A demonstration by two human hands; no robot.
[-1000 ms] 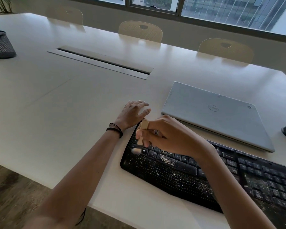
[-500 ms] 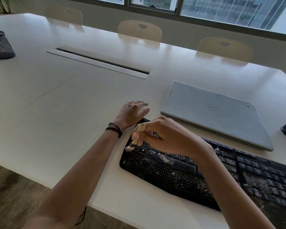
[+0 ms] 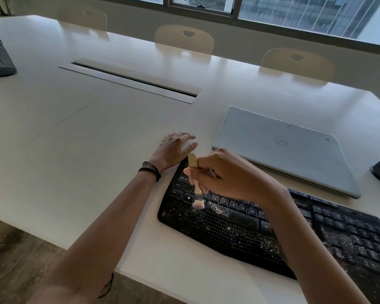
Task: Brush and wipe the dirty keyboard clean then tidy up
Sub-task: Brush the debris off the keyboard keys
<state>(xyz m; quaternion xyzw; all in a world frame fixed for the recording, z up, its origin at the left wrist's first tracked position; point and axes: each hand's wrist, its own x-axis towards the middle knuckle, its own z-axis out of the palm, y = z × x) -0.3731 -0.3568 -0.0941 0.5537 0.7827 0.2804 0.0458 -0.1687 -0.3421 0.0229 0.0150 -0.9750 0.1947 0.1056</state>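
Right grip (image 3: 224, 175) pinching brush (image 3: 197, 190), bristles just below on crumb-speckled keyboard (image 3: 228, 235), left grip (image 3: 173, 148) flat, fingers spread, on tabletop (image 3: 97, 139) just beside.

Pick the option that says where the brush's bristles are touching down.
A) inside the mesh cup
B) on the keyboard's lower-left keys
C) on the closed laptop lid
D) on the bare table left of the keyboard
B: the brush, gripped in the right hand, has its bristles down on the keyboard, on the bottom key row just left of the space bar.
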